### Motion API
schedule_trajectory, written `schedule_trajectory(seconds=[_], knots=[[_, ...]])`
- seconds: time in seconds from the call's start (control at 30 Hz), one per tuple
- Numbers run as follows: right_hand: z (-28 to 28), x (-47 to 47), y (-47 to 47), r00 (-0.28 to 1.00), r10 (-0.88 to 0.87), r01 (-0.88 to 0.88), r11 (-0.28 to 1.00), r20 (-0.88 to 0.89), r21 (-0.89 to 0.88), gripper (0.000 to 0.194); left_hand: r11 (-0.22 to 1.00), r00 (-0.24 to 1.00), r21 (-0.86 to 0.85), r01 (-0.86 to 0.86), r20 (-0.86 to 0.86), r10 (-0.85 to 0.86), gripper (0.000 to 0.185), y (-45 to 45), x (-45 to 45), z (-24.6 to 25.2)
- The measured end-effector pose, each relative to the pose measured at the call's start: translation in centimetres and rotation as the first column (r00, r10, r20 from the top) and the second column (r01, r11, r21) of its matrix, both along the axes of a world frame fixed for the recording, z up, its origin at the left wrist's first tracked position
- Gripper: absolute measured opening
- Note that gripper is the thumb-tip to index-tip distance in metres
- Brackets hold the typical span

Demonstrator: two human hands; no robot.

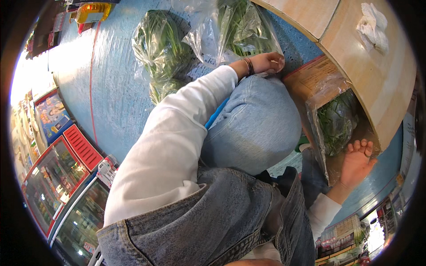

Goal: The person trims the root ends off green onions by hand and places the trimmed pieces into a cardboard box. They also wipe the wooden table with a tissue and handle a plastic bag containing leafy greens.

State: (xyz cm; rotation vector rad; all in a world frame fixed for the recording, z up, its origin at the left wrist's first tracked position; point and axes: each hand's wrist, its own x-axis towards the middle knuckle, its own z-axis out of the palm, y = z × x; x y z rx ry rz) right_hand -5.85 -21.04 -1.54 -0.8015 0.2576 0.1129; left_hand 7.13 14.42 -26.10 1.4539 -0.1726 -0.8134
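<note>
My left hand (268, 63), with dark bands at its wrist, is bent over my raised denim knee (256, 123). Its fingers curl at the near edge of a clear plastic bag (246, 30) of long green leafy vegetables; whether they grip the plastic is unclear. Palm up and fingers slightly curled, my right hand (357, 163) is empty beside an open cardboard box (308, 79). Inside the box lies a bag of greens (336, 123), with clear film over the box's rim. Another tied bag of greens (159, 43) rests on the blue floor, a smaller bag (166, 88) touching it.
A tan tabletop (376, 83) overhangs the box and carries crumpled white paper or cloth (372, 28). Glass-fronted display coolers (55, 183) stand at the left. A bottle of yellow liquid (93, 13) is at the upper left. Stocked shelves (346, 239) are at the lower right.
</note>
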Motion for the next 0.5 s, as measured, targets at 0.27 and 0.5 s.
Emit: schedule_trajectory(seconds=[0.27,0.5], knots=[[-0.6,-0.1,0.9,0.998,-0.048,0.047,0.999,-0.033,-0.018,0.046,0.619,0.920,0.768,-0.166,0.347,-0.184,0.021,6.9,1.1,-2.1],[-0.9,0.1,0.7,0.998,-0.049,0.048,0.999,-0.035,-0.013,0.045,0.259,1.000,0.965,-0.029,0.030,0.003,0.027,8.8,2.4,-7.0]])
